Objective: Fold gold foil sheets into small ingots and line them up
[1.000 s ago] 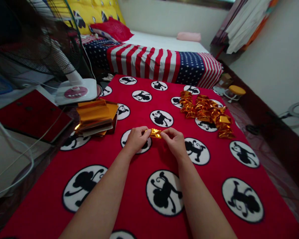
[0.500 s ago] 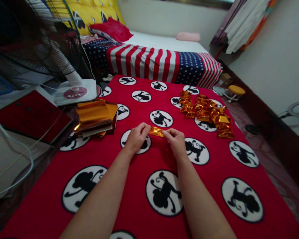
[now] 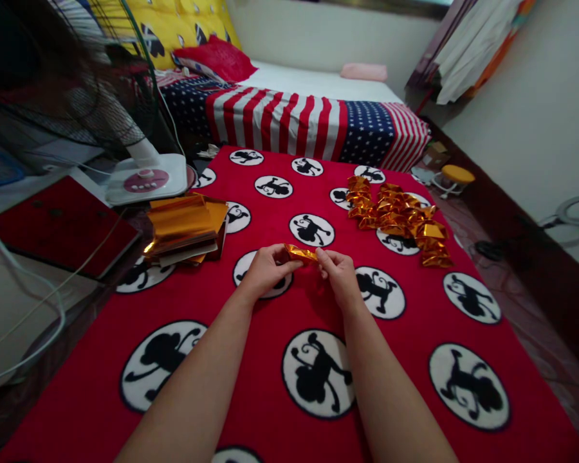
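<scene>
Between my two hands is a small piece of folded gold foil paper [image 3: 302,253], shiny and long. My left hand [image 3: 266,269] grips its left end, thumb along the near side and fingers behind. At the right end, my right hand [image 3: 336,269] pinches it between thumb and fingertips. Both hands are just above the red cloth [image 3: 251,405] with its black monkey figures in white circles. To the left lies a stack of flat gold foil sheets [image 3: 181,225]. Several folded gold foil pieces [image 3: 398,215] stand in rows at the right.
A white fan base [image 3: 147,179] and a dark red box [image 3: 58,215] stand left of the cloth. Beyond the far edge is a bed with a flag-patterned cover [image 3: 289,119]. A small yellow stool [image 3: 457,175] is on the floor at right.
My left hand has shifted its hold, its thumb now reaching along the near side of the foil. The foil piece has tilted, and my right fingers have curled slightly.
</scene>
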A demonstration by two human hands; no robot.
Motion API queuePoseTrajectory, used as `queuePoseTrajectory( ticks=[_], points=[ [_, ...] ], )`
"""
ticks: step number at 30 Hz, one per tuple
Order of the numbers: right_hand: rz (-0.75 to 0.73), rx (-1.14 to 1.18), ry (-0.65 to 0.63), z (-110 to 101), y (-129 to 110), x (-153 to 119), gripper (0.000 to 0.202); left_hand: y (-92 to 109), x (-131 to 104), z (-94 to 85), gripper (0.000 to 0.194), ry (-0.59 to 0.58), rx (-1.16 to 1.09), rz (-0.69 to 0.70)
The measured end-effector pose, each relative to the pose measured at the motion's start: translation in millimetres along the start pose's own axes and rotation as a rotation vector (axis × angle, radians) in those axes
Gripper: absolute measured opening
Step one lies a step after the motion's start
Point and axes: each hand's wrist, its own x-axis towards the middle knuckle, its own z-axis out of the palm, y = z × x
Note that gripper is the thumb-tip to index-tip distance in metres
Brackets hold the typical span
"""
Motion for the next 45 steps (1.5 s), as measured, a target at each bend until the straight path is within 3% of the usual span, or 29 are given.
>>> queuePoseTrajectory(
  ticks=[3,9,15,19,30,39,45],
  points=[
    [0.014,0.040,-0.007,-0.1,-1.1,0.7,0.044,3.1,-0.8,0.1,0.036,-0.019,0.011,-0.019],
    [0.264,0.204,0.056,-3.0,-9.2,8.0,0.033,6.1,-4.2,3.9,0.077,-0.077,-0.069,-0.056],
    [0.418,0.293,-0.052,-11.2,-10.9,12.3,0.021,0.7,-4.6,10.0,0.041,-0.060,-0.092,-0.016],
    [0.448,0.313,-0.107,-13.6,-11.2,12.7,0.019,4.6,-6.4,13.1,0.035,-0.060,-0.091,0.001],
    [0.456,0.337,-0.135,-14.9,-12.1,12.4,0.020,13.5,-9.8,16.4,0.034,-0.048,-0.088,0.023],
    [0.431,0.335,-0.041,-9.3,-17.6,8.8,0.027,9.3,-5.3,11.6,0.061,0.088,-0.175,-0.037],
    [0.181,0.198,0.125,1.6,-1.2,6.0,0.037,10.5,-4.9,7.7,0.063,0.178,-0.193,-0.044]
  ],
)
